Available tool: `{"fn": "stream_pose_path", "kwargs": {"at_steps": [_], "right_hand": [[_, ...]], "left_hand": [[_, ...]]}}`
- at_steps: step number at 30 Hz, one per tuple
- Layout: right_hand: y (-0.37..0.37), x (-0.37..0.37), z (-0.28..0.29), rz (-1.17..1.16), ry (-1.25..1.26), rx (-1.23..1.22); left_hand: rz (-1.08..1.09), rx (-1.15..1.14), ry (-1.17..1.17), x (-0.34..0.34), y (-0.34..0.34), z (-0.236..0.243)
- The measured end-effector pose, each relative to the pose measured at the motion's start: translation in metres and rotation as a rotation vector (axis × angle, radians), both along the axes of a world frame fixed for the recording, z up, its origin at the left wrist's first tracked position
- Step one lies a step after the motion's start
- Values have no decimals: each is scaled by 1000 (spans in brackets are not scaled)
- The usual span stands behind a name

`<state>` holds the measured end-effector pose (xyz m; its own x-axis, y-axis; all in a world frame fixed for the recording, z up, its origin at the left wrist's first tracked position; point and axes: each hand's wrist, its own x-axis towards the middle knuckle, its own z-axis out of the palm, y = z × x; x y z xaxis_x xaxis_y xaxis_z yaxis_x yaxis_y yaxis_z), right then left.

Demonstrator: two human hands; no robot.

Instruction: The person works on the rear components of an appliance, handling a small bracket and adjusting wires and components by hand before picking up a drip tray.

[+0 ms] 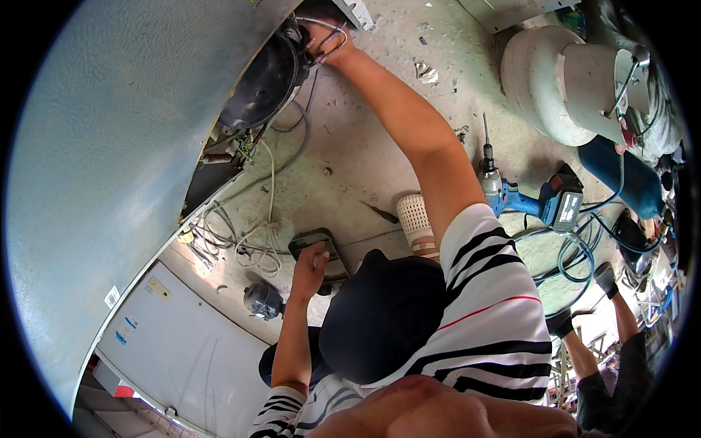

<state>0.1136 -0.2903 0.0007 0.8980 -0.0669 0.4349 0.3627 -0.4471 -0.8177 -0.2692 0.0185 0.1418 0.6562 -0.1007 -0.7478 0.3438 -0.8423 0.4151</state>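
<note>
My right arm stretches far forward to the lower compartment of a large grey metal cabinet, which looks like a fridge lying tilted (124, 131). There my right hand (326, 42) is closed beside a black rounded compressor (266, 84), among thin bent tubes (337, 31). What its fingers grip is hidden. My left hand (309, 271) hangs over a dark shallow tray-like thing (337, 269), its fingers loosely apart with nothing seen in them. Wires (244, 142) spill out of the compartment below the compressor.
A cordless drill (511, 197) stands on the floor at right, near a pale gas cylinder (540, 84), a blue cylinder (621, 171) and coiled hoses (577, 252). Pale cable (255, 248), a screwdriver (380, 212) and a small dark motor-like part (263, 300) lie about. Another person's legs (621, 314) show at right.
</note>
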Motion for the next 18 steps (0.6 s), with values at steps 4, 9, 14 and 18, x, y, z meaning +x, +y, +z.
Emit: {"fn": "stream_pose_path", "kwargs": {"at_steps": [4,9,14,18], "right_hand": [[2,0,-4,-70,-55,-3],[5,7,-34,-54,-11,-49],[10,6,-38,-153,-5,-98],[2,-2,-14,-78,53,-104]], "left_hand": [[2,-10,-16,0,-2,1],[4,-8,-20,1,-4,4],[-11,-1,-13,2,-3,3],[-6,-2,-13,1,-2,4]]}}
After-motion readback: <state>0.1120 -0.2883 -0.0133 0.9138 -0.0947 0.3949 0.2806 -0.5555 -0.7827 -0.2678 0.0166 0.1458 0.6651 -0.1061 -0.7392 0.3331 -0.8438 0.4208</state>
